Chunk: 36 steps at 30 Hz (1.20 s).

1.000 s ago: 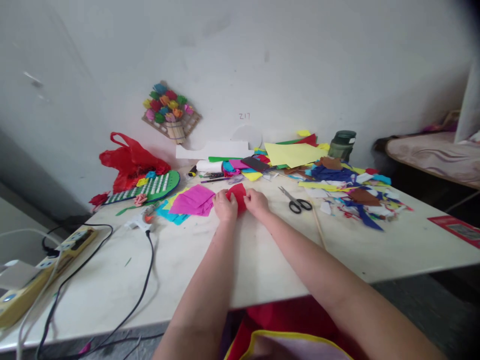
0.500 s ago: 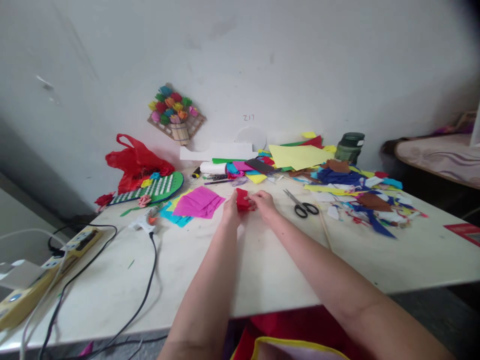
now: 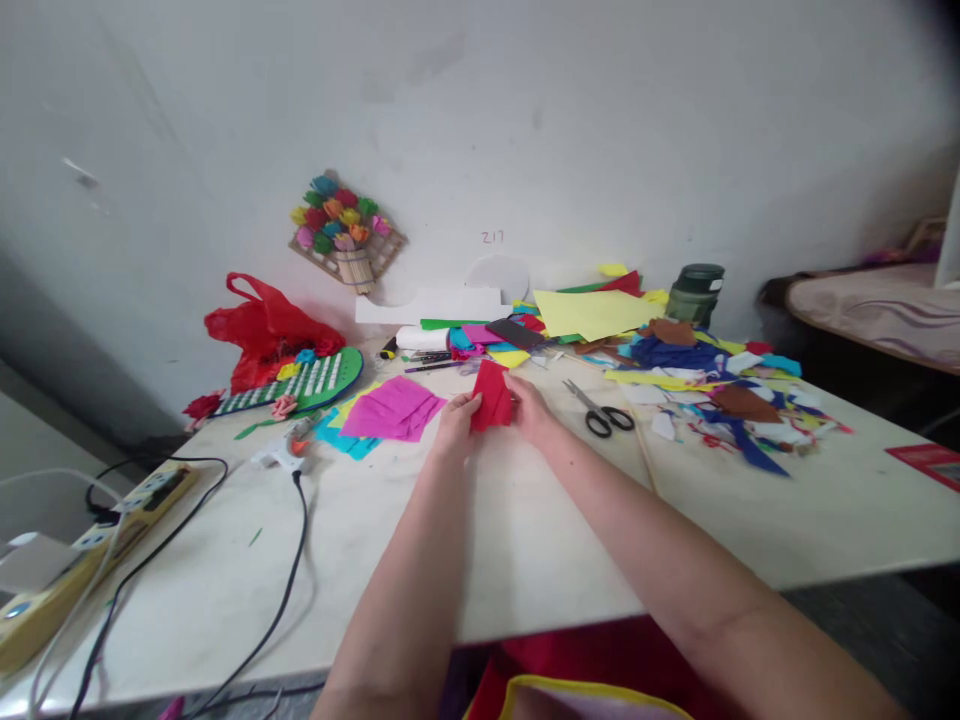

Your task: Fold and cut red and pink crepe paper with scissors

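Note:
A piece of red crepe paper (image 3: 493,396) is held up between my two hands over the middle of the table. My left hand (image 3: 456,422) pinches its left edge, thumb in front. On the opposite edge, my right hand (image 3: 528,408) grips the paper, its fingers partly hidden behind the sheet. Left of my hands lie pink paper squares (image 3: 393,409) on top of yellow and blue paper (image 3: 347,440). Black-handled scissors (image 3: 599,412) rest open to the right, beside a thin wooden stick (image 3: 646,454).
A glue gun (image 3: 283,450) with a black cord and a power strip (image 3: 97,560) are on the left. Behind them sit a red plastic bag (image 3: 262,325) and a green woven piece (image 3: 315,383). Paper scraps (image 3: 742,405) and a green bottle (image 3: 695,293) occupy the right back.
The red paper, earlier small and partly covered by my fingers, now shows larger and more upright. My right hand has shifted from pinching its near side to gripping the right edge.

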Available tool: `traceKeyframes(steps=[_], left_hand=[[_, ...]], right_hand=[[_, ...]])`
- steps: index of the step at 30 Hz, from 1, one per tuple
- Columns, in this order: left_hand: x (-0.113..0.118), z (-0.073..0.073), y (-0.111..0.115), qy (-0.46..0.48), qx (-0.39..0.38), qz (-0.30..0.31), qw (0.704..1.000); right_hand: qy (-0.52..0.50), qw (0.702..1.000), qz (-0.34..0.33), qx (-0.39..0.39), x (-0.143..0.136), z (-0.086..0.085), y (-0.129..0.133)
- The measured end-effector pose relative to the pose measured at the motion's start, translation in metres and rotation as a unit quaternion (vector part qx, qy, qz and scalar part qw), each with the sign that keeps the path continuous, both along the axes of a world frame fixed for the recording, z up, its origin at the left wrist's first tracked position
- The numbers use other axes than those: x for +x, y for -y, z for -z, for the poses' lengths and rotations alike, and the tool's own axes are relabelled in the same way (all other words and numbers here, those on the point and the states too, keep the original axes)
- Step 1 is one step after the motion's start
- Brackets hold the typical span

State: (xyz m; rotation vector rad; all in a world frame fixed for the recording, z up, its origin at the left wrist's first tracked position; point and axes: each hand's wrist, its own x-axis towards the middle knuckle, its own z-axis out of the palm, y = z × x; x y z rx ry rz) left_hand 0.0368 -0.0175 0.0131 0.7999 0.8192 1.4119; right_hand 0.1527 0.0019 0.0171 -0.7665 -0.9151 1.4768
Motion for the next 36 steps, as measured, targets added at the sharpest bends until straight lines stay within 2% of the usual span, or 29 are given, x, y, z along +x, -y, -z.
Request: traceKeyframes(steps=[1,3,6,9,11,14,18,21,24,31,36], left_hand=[[-0.001,-0.001,0.002,-0.003,0.006,0.025,1.000],[-0.004,-0.002,0.004,-0.019,0.011,0.075,0.997],[-0.008,-0.003,0.006,-0.066,0.003,0.113,0.991],[-0.012,-0.002,0.005,-0.096,-0.017,0.090,0.991],[-0.014,-0.002,0.004,-0.082,-0.019,0.057,0.995],[-0.013,-0.003,0.004,-0.048,-0.015,0.044,0.998],[-0.011,-0.005,0.006,-0.080,-0.044,0.060,0.994],[-0.013,-0.003,0.005,-0.093,-0.041,0.020,0.995],[-0.018,0.000,0.002,-0.120,-0.020,-0.010,0.993],[-0.025,0.006,-0.001,-0.153,0.015,0.033,0.988],[-0.025,0.010,-0.007,-0.182,0.011,-0.011,0.983]], right_hand=[[-0.036,0.999,-0.037,-0.007,0.002,-0.002,0.001],[-0.078,0.995,-0.062,-0.023,0.008,-0.004,0.001],[-0.026,0.999,-0.040,-0.026,0.019,-0.003,-0.002],[0.066,0.997,0.003,-0.039,0.028,0.001,-0.008],[0.089,0.995,0.032,-0.043,0.029,0.004,-0.011],[0.070,0.995,0.061,-0.041,0.026,0.006,-0.013],[0.045,0.995,0.079,-0.039,0.022,0.007,-0.013],[0.050,0.996,0.068,-0.036,0.028,0.006,-0.014],[0.068,0.997,0.020,-0.031,0.039,0.003,-0.014],[0.096,0.995,-0.027,-0.005,0.050,-0.001,-0.015],[0.150,0.988,-0.028,0.026,0.043,0.002,-0.013]])
